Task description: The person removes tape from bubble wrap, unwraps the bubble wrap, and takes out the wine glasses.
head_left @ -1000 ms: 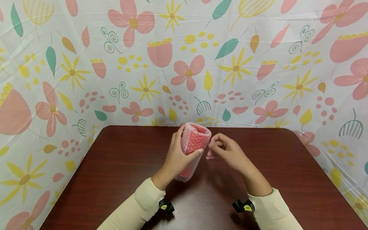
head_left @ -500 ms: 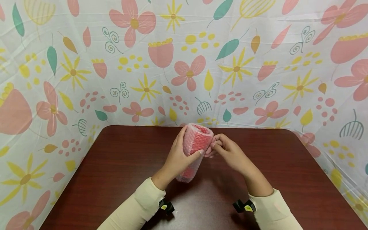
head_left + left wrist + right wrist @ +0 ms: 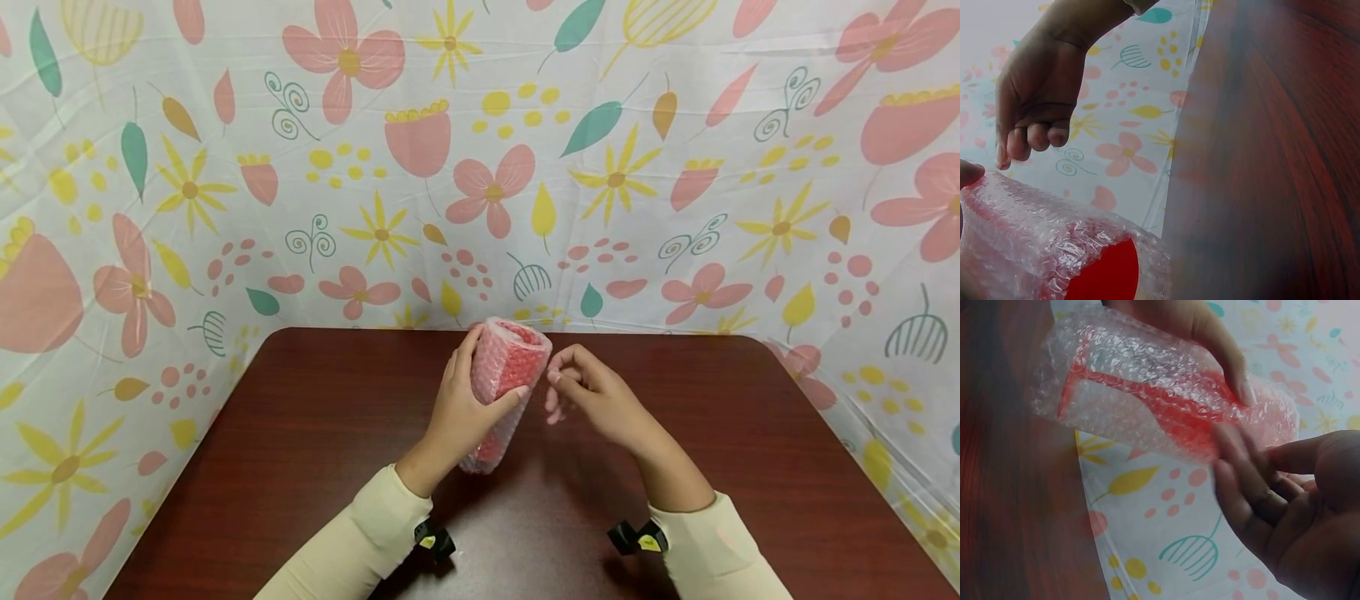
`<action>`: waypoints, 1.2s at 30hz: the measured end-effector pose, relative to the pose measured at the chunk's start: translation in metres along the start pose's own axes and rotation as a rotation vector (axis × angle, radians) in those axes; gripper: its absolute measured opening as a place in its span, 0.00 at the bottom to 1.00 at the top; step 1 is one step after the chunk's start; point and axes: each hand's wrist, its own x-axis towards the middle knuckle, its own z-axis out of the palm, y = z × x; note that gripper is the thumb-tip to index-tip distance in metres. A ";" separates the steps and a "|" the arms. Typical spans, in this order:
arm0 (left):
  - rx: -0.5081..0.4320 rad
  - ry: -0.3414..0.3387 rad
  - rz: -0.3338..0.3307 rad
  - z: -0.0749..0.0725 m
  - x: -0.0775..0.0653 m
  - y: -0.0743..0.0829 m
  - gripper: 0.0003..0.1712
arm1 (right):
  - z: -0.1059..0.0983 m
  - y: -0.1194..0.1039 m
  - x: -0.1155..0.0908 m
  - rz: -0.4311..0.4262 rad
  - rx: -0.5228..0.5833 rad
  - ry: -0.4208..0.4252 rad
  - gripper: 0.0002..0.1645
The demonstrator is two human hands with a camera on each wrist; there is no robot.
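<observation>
A red stemmed goblet (image 3: 1179, 422) shows through a sleeve of clear bubble wrap (image 3: 517, 362), tilted just above the table in the head view. My left hand (image 3: 467, 408) grips the wrapped goblet around its side, thumb across the front. At its right stands my right hand (image 3: 596, 400), fingers bent and a small gap from the wrap, with nothing visible held. In the right wrist view the fingertips (image 3: 1229, 450) are blurred and overlap the wrap. One end of the wrap gapes in the left wrist view, baring a smooth red surface (image 3: 1107, 275).
Beneath both hands lies a dark reddish-brown wooden table (image 3: 322, 433). A white cloth (image 3: 630, 208) printed with flowers and leaves hangs behind it and along both sides. Black wrist cameras (image 3: 637, 537) sit at the cuffs.
Half a second ago the right fingertips were at the wrap's right edge; now they are slightly apart from it. The wrapped goblet shifted a little right, then back left.
</observation>
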 end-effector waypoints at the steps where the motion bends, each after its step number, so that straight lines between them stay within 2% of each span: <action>1: -0.001 0.001 0.001 0.000 0.000 0.000 0.58 | 0.000 -0.001 0.000 0.009 -0.005 0.010 0.12; 8: -0.027 -0.021 -0.004 -0.001 0.000 0.001 0.59 | 0.000 -0.003 0.000 0.037 0.042 0.025 0.12; 14: -0.071 -0.070 -0.007 -0.001 0.000 0.001 0.58 | 0.001 -0.002 0.000 0.027 0.052 0.017 0.13; 23: -0.096 -0.095 0.003 -0.001 0.000 -0.002 0.57 | 0.004 -0.001 0.000 0.001 0.066 0.023 0.12; 30: -0.078 -0.028 0.012 -0.001 0.001 0.000 0.55 | 0.004 0.001 0.000 -0.038 0.062 0.015 0.13; 36: -0.061 0.002 0.015 -0.002 0.000 0.001 0.54 | 0.003 0.002 0.001 -0.015 0.062 -0.052 0.14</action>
